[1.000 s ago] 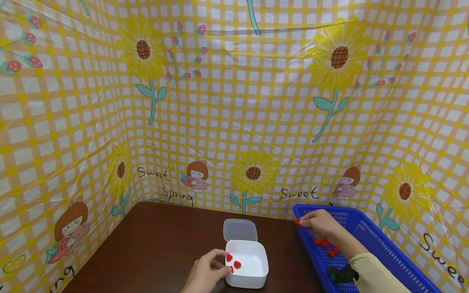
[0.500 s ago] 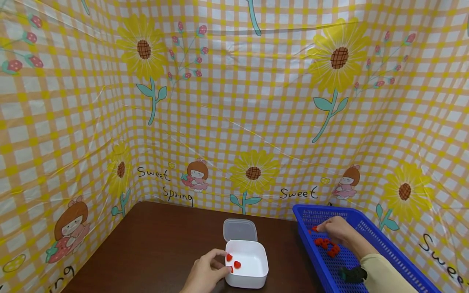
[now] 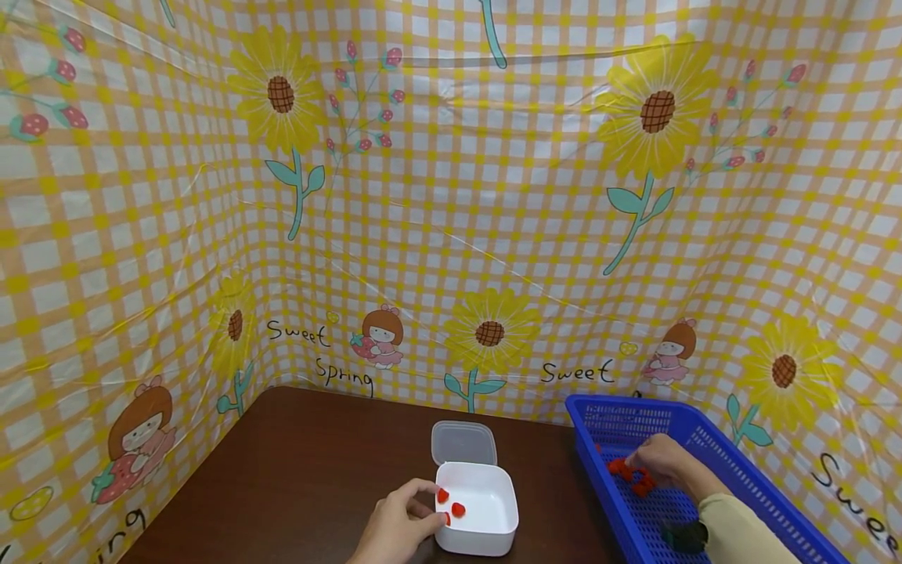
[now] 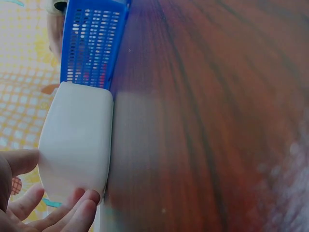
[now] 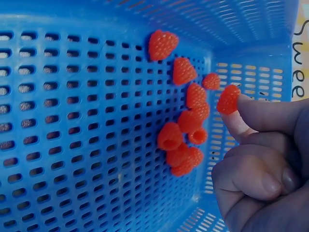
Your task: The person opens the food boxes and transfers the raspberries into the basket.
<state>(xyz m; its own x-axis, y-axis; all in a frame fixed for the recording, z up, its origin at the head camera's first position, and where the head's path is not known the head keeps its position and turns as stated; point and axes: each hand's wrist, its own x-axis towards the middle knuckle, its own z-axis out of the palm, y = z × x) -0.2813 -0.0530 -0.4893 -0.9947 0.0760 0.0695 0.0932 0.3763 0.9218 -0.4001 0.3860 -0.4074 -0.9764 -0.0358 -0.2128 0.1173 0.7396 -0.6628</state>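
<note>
A white square box (image 3: 486,540) stands on the table with a few red raspberries (image 3: 458,510) inside, near its left wall. My left hand (image 3: 398,518) grips that wall with thumb and fingers. In the left wrist view, the fingertips (image 4: 89,195) lie against the outside of the box (image 4: 77,135). Over the blue basket (image 3: 599,486), my right hand (image 3: 665,462) pinches one raspberry (image 5: 228,99) between thumb and index finger, its other fingers curled in. Several raspberries (image 5: 190,118) lie clustered on the basket floor below it; the hand partly covers them in the head view.
A translucent lid (image 3: 463,443) lies behind the box on the dark brown table (image 3: 317,462). The basket's raised rim stands between the right hand and the box. A checked cloth (image 3: 423,258) with sunflowers encloses the back and sides.
From above the basket's left rim, my right hand has moved right and nearer to me, down into the basket, where it pinches a raspberry. The left hand and box stay put.
</note>
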